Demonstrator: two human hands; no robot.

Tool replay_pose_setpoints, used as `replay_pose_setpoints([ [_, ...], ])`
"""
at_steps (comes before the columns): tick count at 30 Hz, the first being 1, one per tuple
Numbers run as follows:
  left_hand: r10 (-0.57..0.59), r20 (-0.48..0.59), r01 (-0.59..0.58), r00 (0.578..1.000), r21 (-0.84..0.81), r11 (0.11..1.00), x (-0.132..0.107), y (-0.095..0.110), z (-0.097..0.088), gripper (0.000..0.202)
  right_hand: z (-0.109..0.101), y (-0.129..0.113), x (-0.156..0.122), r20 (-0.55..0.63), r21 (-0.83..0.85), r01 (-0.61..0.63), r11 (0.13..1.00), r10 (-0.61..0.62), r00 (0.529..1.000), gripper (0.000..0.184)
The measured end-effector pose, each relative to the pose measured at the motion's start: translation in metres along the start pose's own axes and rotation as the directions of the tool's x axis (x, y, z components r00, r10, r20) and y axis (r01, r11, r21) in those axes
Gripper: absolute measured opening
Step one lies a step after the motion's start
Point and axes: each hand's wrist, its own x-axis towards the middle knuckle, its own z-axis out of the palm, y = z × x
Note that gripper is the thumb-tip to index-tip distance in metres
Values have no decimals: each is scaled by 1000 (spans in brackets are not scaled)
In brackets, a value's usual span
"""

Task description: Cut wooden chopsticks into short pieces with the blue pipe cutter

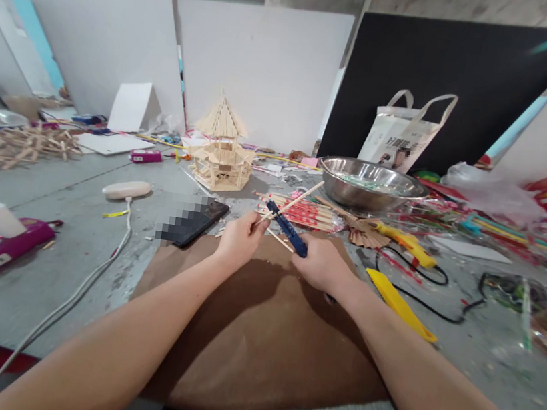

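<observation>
My left hand [241,238] pinches a thin wooden stick [305,197] that slants up to the right. My right hand [320,265] is closed around a dark blue hand tool [288,229]; its far end meets the stick just beyond my left fingertips. Whether it is a cutter or pliers I cannot tell. A second light stick [280,239] shows below the tool, between my hands. Both hands are above a sheet of brown paper [255,344]. Behind them lie red-and-white packs of sticks [307,213]. Farther back stands a small pavilion model [219,157] built of sticks.
A black phone [200,222] lies left of the paper, near a white cable [103,270] and a purple power strip [10,248]. To the right are a yellow utility knife [398,305], a yellow glue gun [407,244] with a black cord, and a metal bowl [369,201].
</observation>
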Motion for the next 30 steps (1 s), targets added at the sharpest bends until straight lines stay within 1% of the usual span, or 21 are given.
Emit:
replay_pose_setpoints([
  [3, -4, -1, 4, 1000, 20, 1000, 0, 1, 0, 26, 0, 0, 0, 14, 12, -18, 1000, 18, 1000, 28],
  [6, -16, -9, 16, 1000, 2, 1000, 1, 3, -1, 26, -1, 2, 2, 24, 43, -5, 999, 4, 1000, 27],
  [10, -11, -27, 8, 1000, -112, 994, 2, 7, -3, 28, -2, 7, 4, 21, 98, 59, 993, -61, 998, 32],
  [14, 10, -7, -12, 1000, -259, 966, 3, 12, -8, 29, 0, 10, 5, -19, 147, 124, 981, -123, 992, 39],
  [17, 22, 36, -6, 999, -384, 923, 3, 13, -11, 27, 1, 11, 5, -71, 150, 167, 975, -157, 985, 44],
  [20, 5, 105, 49, 994, -508, 860, 4, 13, -12, 26, 2, 11, 4, -95, 162, 215, 963, -201, 975, 48],
  [22, -5, 146, 88, 989, -567, 819, 4, 12, -12, 27, 3, 11, 4, -101, 170, 225, 959, -210, 972, 48],
  [27, -27, 231, 178, 973, -667, 723, 3, 10, -7, 31, 6, 12, 3, -122, 170, 233, 958, -214, 969, 52],
  [30, -13, 249, 189, 969, -699, 690, 1, 10, -6, 32, 6, 12, 2, -138, 160, 239, 958, -218, 966, 54],
])
